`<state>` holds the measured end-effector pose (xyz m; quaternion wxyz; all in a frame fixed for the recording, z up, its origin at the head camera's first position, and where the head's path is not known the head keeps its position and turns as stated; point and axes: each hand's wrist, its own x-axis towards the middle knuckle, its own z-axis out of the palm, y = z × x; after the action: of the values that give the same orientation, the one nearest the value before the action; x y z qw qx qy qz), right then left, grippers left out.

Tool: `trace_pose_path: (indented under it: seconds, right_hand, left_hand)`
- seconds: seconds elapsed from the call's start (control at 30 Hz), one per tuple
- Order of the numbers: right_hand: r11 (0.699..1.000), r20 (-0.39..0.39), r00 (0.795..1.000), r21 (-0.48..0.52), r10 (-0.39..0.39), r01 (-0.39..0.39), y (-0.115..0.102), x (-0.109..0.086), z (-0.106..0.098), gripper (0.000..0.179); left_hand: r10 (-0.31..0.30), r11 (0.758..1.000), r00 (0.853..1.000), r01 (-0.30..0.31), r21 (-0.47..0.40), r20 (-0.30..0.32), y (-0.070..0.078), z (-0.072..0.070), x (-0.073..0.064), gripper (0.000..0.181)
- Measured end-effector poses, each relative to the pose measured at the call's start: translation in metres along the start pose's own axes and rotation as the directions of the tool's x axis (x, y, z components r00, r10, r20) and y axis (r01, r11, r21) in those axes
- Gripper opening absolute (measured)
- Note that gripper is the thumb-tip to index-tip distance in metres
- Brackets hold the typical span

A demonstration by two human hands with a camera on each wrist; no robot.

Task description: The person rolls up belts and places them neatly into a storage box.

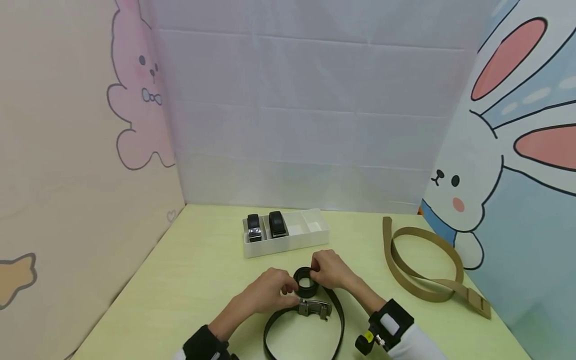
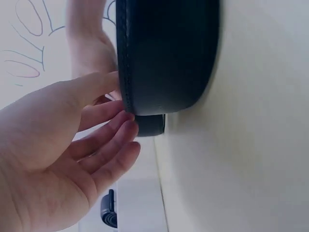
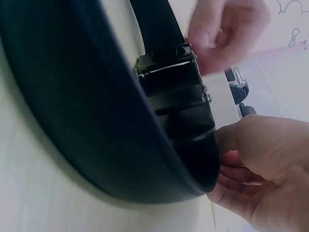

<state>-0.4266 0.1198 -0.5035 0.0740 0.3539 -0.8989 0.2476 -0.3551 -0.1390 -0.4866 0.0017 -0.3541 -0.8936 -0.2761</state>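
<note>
A black leather belt (image 1: 340,320) lies on the table, one part wound into a small coil (image 1: 307,292) and the rest spread in a wide loop. Its metal buckle (image 1: 315,308) sits just in front of the coil. From the left, my left hand (image 1: 267,291) pinches the belt beside the coil and buckle. My right hand (image 1: 332,268) grips the coil's right edge between thumb and fingers. Up close in the left wrist view, the belt's stitched edge (image 2: 126,63) meets the left fingertips. The right wrist view has the belt strap partly covering the buckle.
Behind the hands stands a white compartment box (image 1: 288,244) holding two rolled black belts, one at the far left (image 1: 254,222) and another (image 1: 276,223) beside it. A tan webbing belt (image 1: 430,297) lies loosely looped at right. Printed walls bound the table's back and sides.
</note>
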Motion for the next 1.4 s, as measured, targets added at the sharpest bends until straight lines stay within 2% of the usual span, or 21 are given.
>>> trace_pose_path:
  seconds: [0.07,0.13,0.2,0.3,0.43,0.57,0.67,0.77,0.8,0.83,0.9,0.93,1.03,1.07,1.13,1.17,1.2,1.3,1.4]
  right_hand:
    - [1.0,-0.007,1.0,0.014,0.028,-0.028,0.001,-0.006,-0.002,0.012]
    - [0.993,0.009,0.993,0.041,0.114,-0.115,-0.02,-0.014,-0.018,0.012]
    - [0.988,0.017,0.989,0.048,0.148,-0.149,-0.022,-0.022,-0.023,0.012]
    - [0.982,0.029,0.983,0.036,0.183,-0.184,-0.022,-0.032,-0.03,0.012]
    - [0.978,0.037,0.978,0.034,0.203,-0.204,-0.016,-0.042,-0.037,0.012]
    - [0.98,0.043,0.98,0.032,0.195,-0.197,-0.011,-0.048,-0.04,0.012]
    - [0.981,0.053,0.981,0.037,0.187,-0.189,-0.012,-0.051,-0.041,0.013]
    - [0.983,0.062,0.983,0.042,0.175,-0.178,-0.019,-0.053,-0.042,0.015]
    - [0.985,0.063,0.984,0.045,0.165,-0.168,-0.023,-0.054,-0.041,0.015]
    - [0.987,0.064,0.987,0.047,0.15,-0.153,-0.026,-0.054,-0.04,0.015]
    - [0.99,0.071,0.989,0.048,0.128,-0.132,-0.035,-0.053,-0.038,0.016]
    - [0.992,0.074,0.991,0.046,0.116,-0.119,-0.038,-0.052,-0.036,0.016]
    - [0.996,0.078,0.993,0.034,0.083,-0.086,-0.047,-0.049,-0.03,0.017]
    - [0.996,0.078,0.994,0.027,0.078,-0.08,-0.049,-0.047,-0.028,0.017]
    - [0.998,0.07,0.996,0.013,0.064,-0.065,-0.05,-0.046,-0.025,0.018]
    - [0.998,0.066,0.996,0.011,0.061,-0.062,-0.05,-0.045,-0.024,0.017]
    - [0.998,0.065,0.996,0.011,0.062,-0.063,-0.049,-0.045,-0.023,0.017]
    - [0.997,0.064,0.995,0.016,0.073,-0.074,-0.049,-0.046,-0.022,0.014]
    - [0.996,0.06,0.995,0.014,0.086,-0.087,-0.048,-0.048,-0.024,0.013]
  left_hand:
    - [0.004,1.0,0.999,-0.004,-0.007,0.037,0.002,-0.002,-0.007,0.015]
    - [0.002,1.0,0.999,-0.001,-0.004,0.054,0.001,-0.003,-0.013,0.011]
    - [-0.012,1.0,0.998,0.013,-0.009,0.058,0.0,-0.003,-0.018,0.004]
    - [-0.04,0.999,0.999,0.041,-0.012,0.032,-0.008,-0.004,-0.026,0.007]
    - [-0.068,0.998,0.997,0.067,-0.012,-0.034,-0.021,-0.009,-0.031,0.01]
    - [-0.139,0.99,0.984,0.139,-0.003,-0.109,-0.035,-0.016,-0.029,0.013]
    - [-0.203,0.978,0.963,0.209,0.014,-0.179,-0.046,-0.017,-0.022,0.017]
    - [-0.231,0.968,0.942,0.247,0.037,-0.243,-0.056,-0.015,-0.009,0.018]
    - [-0.228,0.969,0.938,0.246,0.039,-0.26,-0.058,-0.014,-0.003,0.018]
    - [-0.217,0.971,0.936,0.235,0.033,-0.278,-0.071,-0.007,0.006,0.019]
    - [-0.198,0.975,0.935,0.218,0.036,-0.296,-0.071,-0.003,0.019,0.018]
    - [-0.157,0.982,0.935,0.181,0.049,-0.317,-0.083,0.007,0.028,0.017]
    - [-0.113,0.989,0.933,0.137,0.047,-0.341,-0.076,0.019,0.05,0.015]
    - [-0.109,0.989,0.934,0.135,0.052,-0.34,-0.061,0.018,0.055,0.012]
    - [-0.086,0.993,0.936,0.107,0.044,-0.341,-0.054,0.026,0.065,0.012]
    - [-0.107,0.992,0.941,0.121,0.023,-0.321,-0.037,0.022,0.067,0.009]
    - [-0.104,0.993,0.944,0.116,0.018,-0.312,-0.033,0.025,0.07,0.009]
    - [-0.087,0.996,0.955,0.089,-0.007,-0.282,-0.024,0.029,0.07,0.007]
    - [-0.09,0.996,0.964,0.085,-0.031,-0.251,-0.016,0.027,0.06,0.01]
